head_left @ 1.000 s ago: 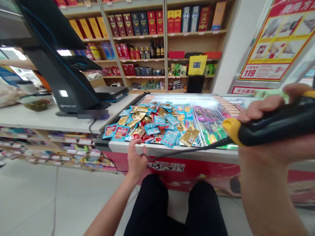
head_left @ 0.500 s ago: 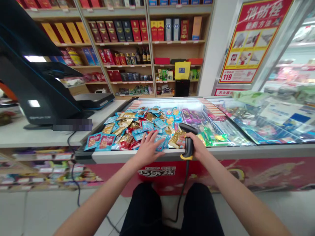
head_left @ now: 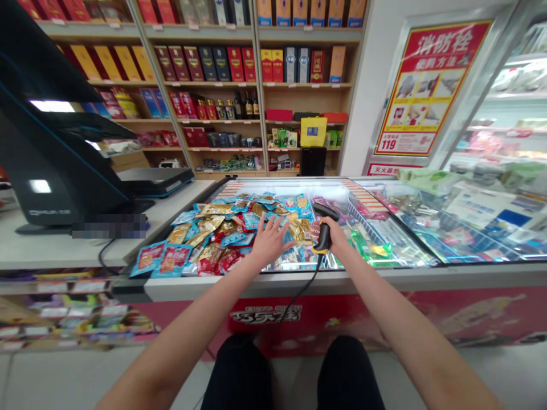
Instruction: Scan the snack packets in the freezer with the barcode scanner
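Observation:
My left hand (head_left: 271,240) is spread over the right part of a heap of small snack packets (head_left: 220,228) in blue, gold and red wrappers, on top of the chest freezer (head_left: 183,289). Its fingers point away from me, and whether they touch the packets is hard to tell. My right hand (head_left: 332,234) is wrapped round the grip of a black and yellow barcode scanner (head_left: 323,238). The scanner's head is up and its cable hangs down over the freezer's front. Gold packets (head_left: 301,229) lie between my hands.
At the left, a counter (head_left: 171,213) holds a black scale terminal (head_left: 55,165). Baskets with purple and green packs (head_left: 363,245) show under the freezer glass. More goods (head_left: 491,205) lie at the right. Shelves (head_left: 217,82) of boxed goods stand behind.
Both hands have moved farther forward over the freezer, the left one also slightly right. The scanner has gone forward with my right hand, and its cable now swings to the left.

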`<state>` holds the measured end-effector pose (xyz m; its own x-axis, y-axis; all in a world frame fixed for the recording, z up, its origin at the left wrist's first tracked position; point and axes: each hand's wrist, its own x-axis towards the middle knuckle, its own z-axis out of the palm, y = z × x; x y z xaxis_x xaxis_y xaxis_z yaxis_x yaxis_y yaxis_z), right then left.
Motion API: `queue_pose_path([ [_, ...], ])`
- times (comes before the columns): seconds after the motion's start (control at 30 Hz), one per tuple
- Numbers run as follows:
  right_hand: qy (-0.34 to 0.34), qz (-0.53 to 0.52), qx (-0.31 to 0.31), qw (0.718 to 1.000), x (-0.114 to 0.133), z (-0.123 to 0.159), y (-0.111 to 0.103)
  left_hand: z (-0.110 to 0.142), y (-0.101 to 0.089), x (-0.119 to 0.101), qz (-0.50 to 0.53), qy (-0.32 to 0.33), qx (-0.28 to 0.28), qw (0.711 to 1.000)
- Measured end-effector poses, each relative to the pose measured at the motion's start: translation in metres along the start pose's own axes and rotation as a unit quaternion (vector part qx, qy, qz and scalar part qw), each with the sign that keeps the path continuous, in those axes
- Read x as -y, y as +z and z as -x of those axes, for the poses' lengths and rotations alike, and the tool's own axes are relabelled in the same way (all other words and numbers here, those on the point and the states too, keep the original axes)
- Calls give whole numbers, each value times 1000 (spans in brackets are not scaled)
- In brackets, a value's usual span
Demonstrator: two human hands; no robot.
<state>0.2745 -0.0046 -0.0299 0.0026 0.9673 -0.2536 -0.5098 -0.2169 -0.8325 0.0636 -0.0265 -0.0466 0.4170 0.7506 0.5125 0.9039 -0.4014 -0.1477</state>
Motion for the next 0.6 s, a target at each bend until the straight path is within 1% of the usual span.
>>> queue_pose_path([
  [0.07,0,-1,-26,1000,7,-2,-10,-9,-1,-16,3,-17,-3,1000],
  [0.13,-5,0,-46,999,15,-3,-18,-23,3,-33,5,-41,16,999],
  [0.27,-18,4,-67,998,29,-1,-25,-52,23,-59,23,-72,113,991],
  [0.33,-27,5,-77,997,35,-1,-27,-65,32,-65,38,-77,149,985],
  [0.4,-32,3,-81,996,40,-3,-28,-76,36,-68,50,-67,176,981],
  [0.5,-41,10,-90,995,45,-9,-30,-91,33,-69,58,-46,201,977],
  [0.6,-66,34,-127,989,46,-21,-34,-104,27,-67,73,-83,221,969],
])
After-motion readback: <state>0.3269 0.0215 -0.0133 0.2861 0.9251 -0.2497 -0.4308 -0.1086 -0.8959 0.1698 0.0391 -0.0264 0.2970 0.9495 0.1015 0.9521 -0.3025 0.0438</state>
